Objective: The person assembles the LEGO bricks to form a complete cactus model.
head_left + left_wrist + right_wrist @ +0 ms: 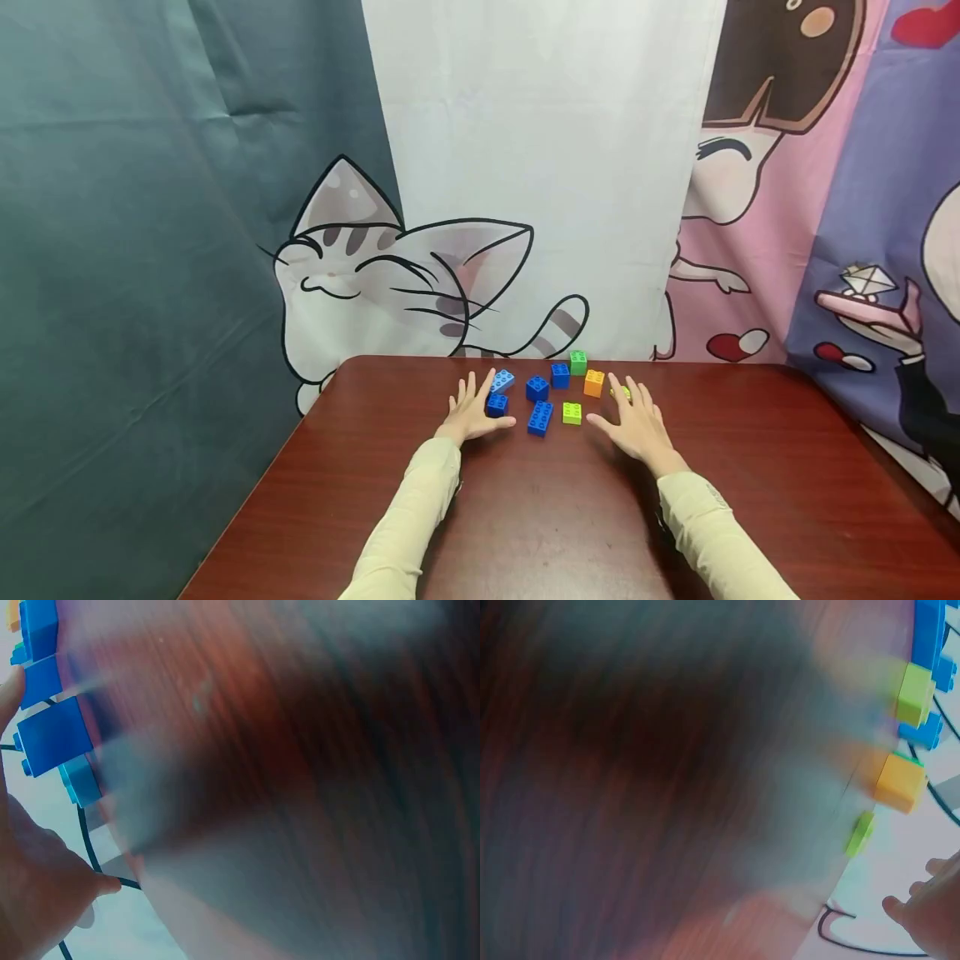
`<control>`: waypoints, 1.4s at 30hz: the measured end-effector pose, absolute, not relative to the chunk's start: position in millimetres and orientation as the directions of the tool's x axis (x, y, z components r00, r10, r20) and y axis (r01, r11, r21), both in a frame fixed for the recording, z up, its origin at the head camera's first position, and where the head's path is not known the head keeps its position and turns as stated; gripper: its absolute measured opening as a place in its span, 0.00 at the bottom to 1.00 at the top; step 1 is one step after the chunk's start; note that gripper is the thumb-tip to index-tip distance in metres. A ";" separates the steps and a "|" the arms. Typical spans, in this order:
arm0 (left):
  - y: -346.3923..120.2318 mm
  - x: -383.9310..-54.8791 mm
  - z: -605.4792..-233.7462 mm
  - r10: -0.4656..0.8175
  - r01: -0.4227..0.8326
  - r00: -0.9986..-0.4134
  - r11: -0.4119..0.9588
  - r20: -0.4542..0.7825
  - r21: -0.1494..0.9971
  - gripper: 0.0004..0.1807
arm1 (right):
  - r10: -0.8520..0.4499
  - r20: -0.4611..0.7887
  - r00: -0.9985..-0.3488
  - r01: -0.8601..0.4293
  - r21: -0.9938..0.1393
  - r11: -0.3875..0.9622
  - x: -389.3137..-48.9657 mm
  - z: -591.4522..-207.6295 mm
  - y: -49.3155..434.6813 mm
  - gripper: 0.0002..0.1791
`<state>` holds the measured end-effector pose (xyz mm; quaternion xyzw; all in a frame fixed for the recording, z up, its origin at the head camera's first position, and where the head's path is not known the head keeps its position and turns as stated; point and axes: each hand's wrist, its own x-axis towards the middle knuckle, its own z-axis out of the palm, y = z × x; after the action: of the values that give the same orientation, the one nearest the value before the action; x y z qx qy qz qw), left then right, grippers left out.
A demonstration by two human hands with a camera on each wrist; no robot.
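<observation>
My left hand [472,414] is spread with straight fingers at the left of a loose group of toy building blocks. Nearest to it are a dark blue block [497,406] and a light blue block [502,381]. On the right side my right hand [636,423] is also spread, partly covering a flat lime block [622,392]. Between the hands lie a long blue block [540,418], another lime block [572,413], two more blue blocks, one [537,388] left of the other [560,375], an orange block [594,382] and a green block [578,362]. Neither hand holds anything.
The blocks stand near the far edge of a reddish-brown wooden table [540,517]. Behind it hangs a printed curtain [555,125] with a cartoon cat. In the right wrist view, the orange block [901,783] is close to the table edge.
</observation>
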<state>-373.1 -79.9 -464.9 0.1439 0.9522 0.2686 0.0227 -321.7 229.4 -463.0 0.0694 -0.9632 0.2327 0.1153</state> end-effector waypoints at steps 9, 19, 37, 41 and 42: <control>-71.2 -368.9 -463.8 0.255 0.276 -0.959 0.752 0.123 0.598 0.46 | -0.016 0.260 -0.965 -0.158 -0.538 0.828 -324.7 -465.6 198.8 0.45; -65.6 -366.0 -468.6 0.233 0.313 -0.949 0.787 0.213 0.532 0.25 | -0.020 0.218 -0.976 -0.150 -0.600 0.786 -329.4 -467.1 158.3 0.36; -51.6 -365.1 -480.9 0.163 0.274 -0.962 0.510 0.221 0.816 0.17 | 0.100 0.062 -0.993 0.057 -0.495 0.867 -343.9 -480.8 117.7 0.41; -56.4 -364.0 -484.6 0.154 0.253 -0.967 0.448 0.204 0.858 0.17 | 0.076 0.067 -0.995 0.036 -0.476 0.879 -345.5 -480.4 113.0 0.41; -58.5 -363.4 -486.7 0.149 0.245 -0.968 0.426 0.200 0.871 0.18 | 0.071 0.064 -0.995 0.031 -0.479 0.877 -345.4 -481.2 111.3 0.40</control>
<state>-363.4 -58.5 -486.7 0.1168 0.8432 0.5227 -0.0459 -345.4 111.3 -481.2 -0.0264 -0.9680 0.2465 0.0399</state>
